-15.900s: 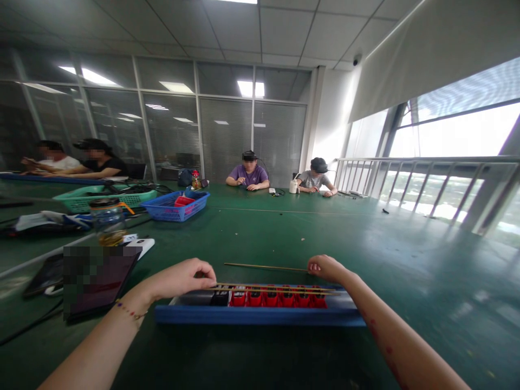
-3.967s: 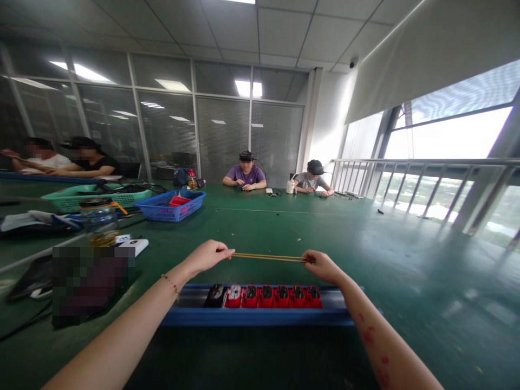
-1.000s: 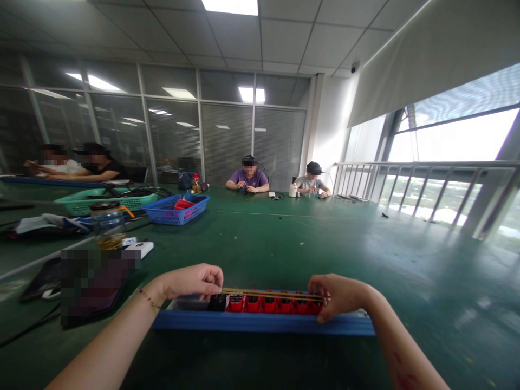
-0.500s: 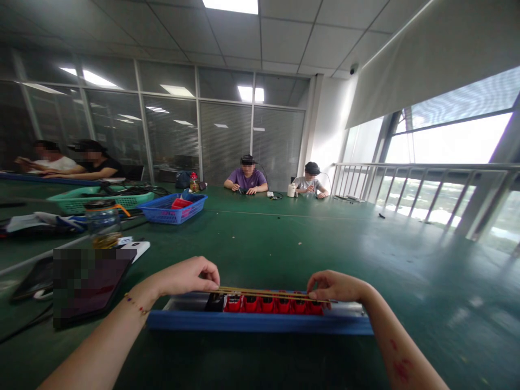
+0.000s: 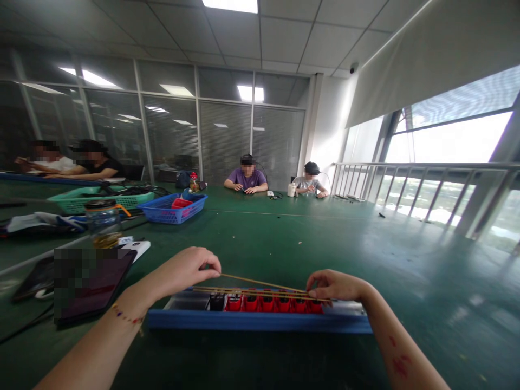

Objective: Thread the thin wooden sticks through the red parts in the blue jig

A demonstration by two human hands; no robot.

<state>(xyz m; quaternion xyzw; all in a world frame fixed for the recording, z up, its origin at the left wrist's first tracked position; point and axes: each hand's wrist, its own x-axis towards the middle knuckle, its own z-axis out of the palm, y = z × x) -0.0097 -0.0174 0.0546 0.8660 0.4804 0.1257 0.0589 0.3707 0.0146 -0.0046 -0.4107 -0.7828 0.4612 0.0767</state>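
Note:
In front of me lies a long metal tray with a blue front edge (image 5: 260, 321). A row of several red blocks with dark tops (image 5: 266, 304) sits in it, with a black block (image 5: 216, 301) at the left end. My left hand (image 5: 200, 264) pinches the left end of one thin yellow-brown strand (image 5: 262, 281), raised above the tray. My right hand (image 5: 336, 285) is closed on the right ends of the strands, low over the tray. Other similar strands (image 5: 255, 293) stretch across the blocks. Whether they are wires or sticks I cannot tell.
To the left lie a dark tablet (image 5: 95, 284), a white device (image 5: 141, 250) and a lidded glass jar (image 5: 103, 223). Behind them stand a blue basket (image 5: 173, 214) and a green basket (image 5: 77, 203). Other people sit at the far side and far left.
My left hand has risen slightly, lifting the left end of one strand away from the others, which stay over the blocks. My right hand has hardly moved.

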